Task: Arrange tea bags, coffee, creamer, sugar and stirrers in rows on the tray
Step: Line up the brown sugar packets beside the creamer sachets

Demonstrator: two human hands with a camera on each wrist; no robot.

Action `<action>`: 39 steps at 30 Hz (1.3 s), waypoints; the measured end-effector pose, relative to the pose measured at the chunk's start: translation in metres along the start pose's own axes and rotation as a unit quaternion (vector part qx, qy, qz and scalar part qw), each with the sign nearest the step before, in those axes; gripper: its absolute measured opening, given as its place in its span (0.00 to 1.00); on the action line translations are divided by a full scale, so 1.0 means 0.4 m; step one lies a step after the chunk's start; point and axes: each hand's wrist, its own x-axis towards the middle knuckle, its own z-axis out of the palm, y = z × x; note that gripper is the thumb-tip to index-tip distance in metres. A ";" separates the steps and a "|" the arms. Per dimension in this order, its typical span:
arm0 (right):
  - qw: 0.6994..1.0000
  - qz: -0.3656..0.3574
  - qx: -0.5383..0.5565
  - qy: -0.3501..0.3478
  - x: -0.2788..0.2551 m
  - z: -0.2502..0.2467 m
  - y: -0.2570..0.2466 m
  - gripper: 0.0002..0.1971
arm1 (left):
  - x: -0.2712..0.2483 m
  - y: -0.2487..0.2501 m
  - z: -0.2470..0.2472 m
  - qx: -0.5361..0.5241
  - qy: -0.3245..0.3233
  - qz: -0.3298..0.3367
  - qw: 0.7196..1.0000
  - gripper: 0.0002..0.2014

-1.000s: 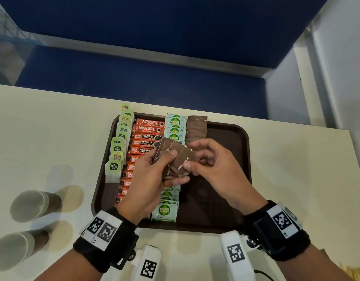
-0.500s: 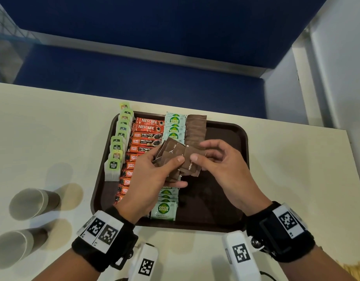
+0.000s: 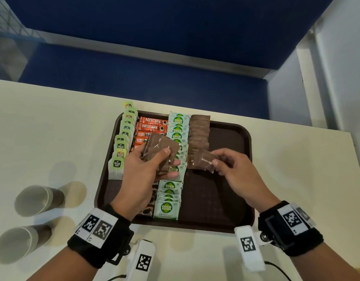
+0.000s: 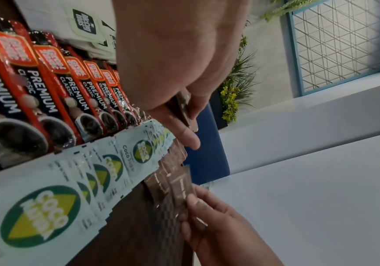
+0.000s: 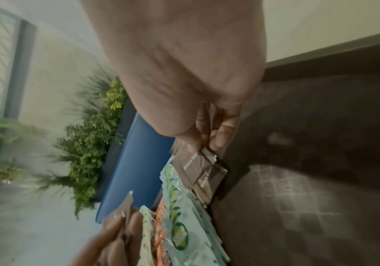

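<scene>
Left hand (image 3: 146, 171) gripping brown sachets (image 3: 160, 151), right hand (image 3: 233, 169) pinching one sachet (image 3: 205, 161), coffee row (image 3: 148, 130) partly hidden

desk (image 3: 53, 128): pale cream top, plain and matte, runs across most of the head view

paper cups (image 3: 36, 199): two of them lying on their sides at the left of the desk, one nearer (image 3: 17, 243) and one farther back, open ends toward the camera, brown outside, each throwing a soft shadow

blue panel (image 3: 154, 33): deep blue surface behind the far edge of the desk, with a pale strip running across it

white wall (image 3: 341, 63): off to the right, past the desk corner

plants (image 4: 234, 93): green with yellowish bits, showing in both wrist views beside a blue block

lattice window (image 4: 343, 39): blue frame, criss-cross wire grid, top right in the left wrist view
</scene>
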 end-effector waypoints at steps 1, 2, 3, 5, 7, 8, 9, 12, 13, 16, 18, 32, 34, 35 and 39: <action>0.999 -0.003 -0.030 -0.011 0.001 0.007 0.012 0.10 | 0.001 0.002 -0.002 -0.002 0.001 -0.001 1.000 0.12; 0.999 -0.004 -0.045 -0.015 0.001 0.014 0.021 0.10 | 0.002 0.003 -0.002 -0.003 0.002 -0.003 1.000 0.12; 0.999 -0.005 -0.052 -0.012 0.001 0.022 0.026 0.11 | 0.003 0.004 -0.001 -0.005 0.003 -0.005 1.000 0.11; 0.998 -0.013 -0.054 0.005 0.000 0.038 0.030 0.11 | 0.002 0.004 0.000 -0.008 0.000 -0.006 1.000 0.11; 0.998 -0.018 -0.042 0.031 0.001 0.055 0.032 0.12 | 0.000 0.001 0.000 -0.008 -0.006 -0.003 1.000 0.11; 0.998 -0.019 -0.033 0.044 0.001 0.063 0.033 0.13 | -0.001 -0.001 0.000 -0.007 -0.008 -0.003 1.000 0.11; 0.998 -0.020 -0.023 0.056 0.002 0.070 0.034 0.13 | -0.002 -0.002 0.000 -0.006 -0.009 -0.003 1.000 0.11; 0.997 -0.026 -0.006 0.078 0.006 0.085 0.036 0.14 | -0.002 -0.003 0.001 -0.007 -0.007 -0.005 1.000 0.12; 0.996 -0.026 -0.006 0.079 0.007 0.088 0.036 0.14 | -0.002 -0.002 0.001 -0.007 -0.007 -0.005 1.000 0.12; 0.996 -0.023 -0.011 0.081 0.011 0.093 0.039 0.14 | -0.001 0.000 0.002 -0.008 -0.010 -0.005 1.000 0.12; 0.996 -0.021 -0.013 0.081 0.011 0.093 0.039 0.15 | -0.001 0.002 0.002 -0.010 -0.010 -0.006 1.000 0.11; 0.978 -0.007 0.208 0.017 -0.033 0.080 -0.107 0.13 | -0.018 -0.025 0.052 -0.016 -0.057 -0.042 0.997 0.14; 0.967 0.011 0.253 -0.010 -0.028 0.073 -0.120 0.11 | -0.020 -0.025 0.056 -0.022 -0.058 -0.048 0.997 0.15; 0.964 0.018 0.263 -0.018 -0.026 0.066 -0.121 0.10 | -0.019 -0.023 0.054 -0.021 -0.056 -0.047 0.997 0.15; 0.954 0.043 0.292 -0.048 -0.029 0.053 -0.102 0.10 | -0.016 -0.021 0.046 0.019 -0.044 -0.022 0.999 0.14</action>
